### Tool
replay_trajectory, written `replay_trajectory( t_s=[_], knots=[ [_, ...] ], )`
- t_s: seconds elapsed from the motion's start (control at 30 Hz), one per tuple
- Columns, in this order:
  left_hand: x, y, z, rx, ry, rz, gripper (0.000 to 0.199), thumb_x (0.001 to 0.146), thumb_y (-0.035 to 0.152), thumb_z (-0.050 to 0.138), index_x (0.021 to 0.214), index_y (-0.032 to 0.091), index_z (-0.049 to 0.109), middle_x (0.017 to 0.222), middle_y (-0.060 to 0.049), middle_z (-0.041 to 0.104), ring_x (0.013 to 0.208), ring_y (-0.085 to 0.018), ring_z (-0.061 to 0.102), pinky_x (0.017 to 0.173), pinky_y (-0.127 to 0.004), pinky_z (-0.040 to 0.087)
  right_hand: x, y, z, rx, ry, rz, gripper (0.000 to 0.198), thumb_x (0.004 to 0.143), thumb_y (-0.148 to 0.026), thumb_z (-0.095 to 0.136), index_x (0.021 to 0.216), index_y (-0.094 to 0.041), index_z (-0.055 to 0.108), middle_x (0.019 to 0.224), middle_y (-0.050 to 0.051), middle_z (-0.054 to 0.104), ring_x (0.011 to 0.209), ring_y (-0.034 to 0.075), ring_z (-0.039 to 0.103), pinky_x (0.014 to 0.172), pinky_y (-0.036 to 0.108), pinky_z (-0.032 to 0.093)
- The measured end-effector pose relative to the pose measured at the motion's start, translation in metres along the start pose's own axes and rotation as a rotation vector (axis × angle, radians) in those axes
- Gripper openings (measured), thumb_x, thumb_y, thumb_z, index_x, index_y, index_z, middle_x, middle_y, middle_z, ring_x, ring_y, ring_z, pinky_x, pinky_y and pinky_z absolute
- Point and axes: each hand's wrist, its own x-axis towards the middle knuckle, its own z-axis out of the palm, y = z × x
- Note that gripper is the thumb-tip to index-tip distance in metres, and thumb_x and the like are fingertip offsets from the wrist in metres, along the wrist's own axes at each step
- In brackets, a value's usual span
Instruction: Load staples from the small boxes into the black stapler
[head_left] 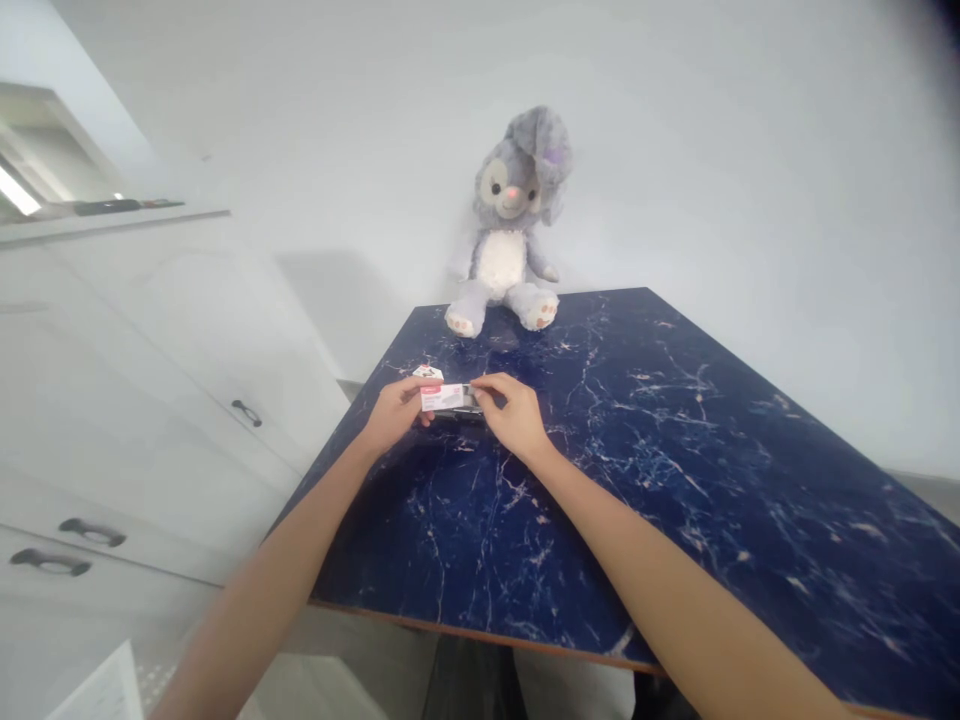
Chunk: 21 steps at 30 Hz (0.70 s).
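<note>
My left hand (396,412) is closed around the left end of a small white and red cardboard box (444,398), held over the table. At the box's right end my right hand (514,410) pinches with thumb and forefinger at a small greyish piece (469,396); its kind is too small to tell. Just below the box a dark, narrow object (459,415) shows, mostly hidden by the box and fingers. A white piece with dark print (427,372) sticks up behind my left fingers; I cannot tell whether it belongs to the box.
The blue marble-patterned table (660,450) extends to the right. At its far edge a grey plush rabbit (502,260) sits against the white wall. White cabinets with dark handles (246,412) stand along the left. Dark legs of something (476,680) show below the near edge.
</note>
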Motion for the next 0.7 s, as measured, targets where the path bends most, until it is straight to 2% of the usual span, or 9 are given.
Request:
replay_trajectory(
  t_s=[0.1, 0.2, 0.3, 0.43, 0.6, 0.7],
  knots=[
    [0.001, -0.005, 0.004, -0.091, -0.02, -0.025, 0.029, 0.082, 0.025, 0.063, 0.109, 0.015, 0.071, 0.08, -0.004, 0.069, 0.057, -0.01, 0.06, 0.051, -0.022, 0.051, -0.001, 0.002, 0.001, 0.023, 0.013, 0.018, 0.021, 0.088, -0.021, 0.055, 0.096, -0.023, 0.074, 0.098, 0.005, 0.072, 0.087, 0.019, 0.068, 0.083, 0.033, 0.055],
    [0.003, -0.013, 0.004, -0.18, 0.03, -0.05, 0.03, 0.08, 0.025, 0.065, 0.108, 0.015, 0.071, 0.084, -0.005, 0.069, 0.057, -0.01, 0.059, 0.048, -0.021, 0.05, -0.001, 0.005, 0.001, 0.071, 0.094, 0.074, 0.021, 0.089, -0.024, 0.055, 0.101, -0.023, 0.073, 0.098, 0.005, 0.073, 0.091, 0.02, 0.069, 0.085, 0.034, 0.056],
    [0.005, -0.017, 0.002, -0.17, 0.055, -0.05, 0.031, 0.079, 0.024, 0.066, 0.108, 0.015, 0.071, 0.08, -0.005, 0.069, 0.056, -0.01, 0.058, 0.045, -0.02, 0.049, -0.001, 0.005, -0.002, 0.107, 0.135, 0.109, 0.023, 0.089, -0.026, 0.056, 0.106, -0.023, 0.071, 0.101, 0.005, 0.074, 0.091, 0.02, 0.07, 0.087, 0.035, 0.056],
    [0.003, -0.015, 0.003, -0.135, 0.003, -0.044, 0.034, 0.081, 0.026, 0.064, 0.112, 0.015, 0.07, 0.085, -0.007, 0.071, 0.059, -0.011, 0.061, 0.046, -0.021, 0.049, -0.001, 0.003, -0.002, 0.15, 0.1, 0.121, 0.022, 0.089, -0.028, 0.056, 0.105, -0.022, 0.07, 0.098, 0.004, 0.075, 0.091, 0.02, 0.071, 0.088, 0.034, 0.055],
    [0.0, -0.012, 0.008, -0.209, -0.035, -0.092, 0.035, 0.081, 0.03, 0.067, 0.111, 0.014, 0.07, 0.09, -0.007, 0.071, 0.059, -0.011, 0.061, 0.049, -0.021, 0.051, 0.0, 0.008, 0.002, 0.182, 0.087, 0.225, 0.043, 0.08, -0.032, 0.066, 0.122, -0.022, 0.06, 0.104, 0.006, 0.072, 0.082, 0.017, 0.067, 0.076, 0.031, 0.056],
    [-0.001, -0.01, 0.011, -0.281, -0.034, -0.128, 0.035, 0.079, 0.031, 0.071, 0.11, 0.015, 0.071, 0.09, -0.007, 0.071, 0.06, -0.01, 0.061, 0.052, -0.022, 0.052, 0.0, 0.014, 0.004, 0.19, 0.055, 0.32, 0.049, 0.074, -0.039, 0.073, 0.118, -0.021, 0.061, 0.107, 0.007, 0.07, 0.083, 0.018, 0.065, 0.073, 0.031, 0.055]
  ],
)
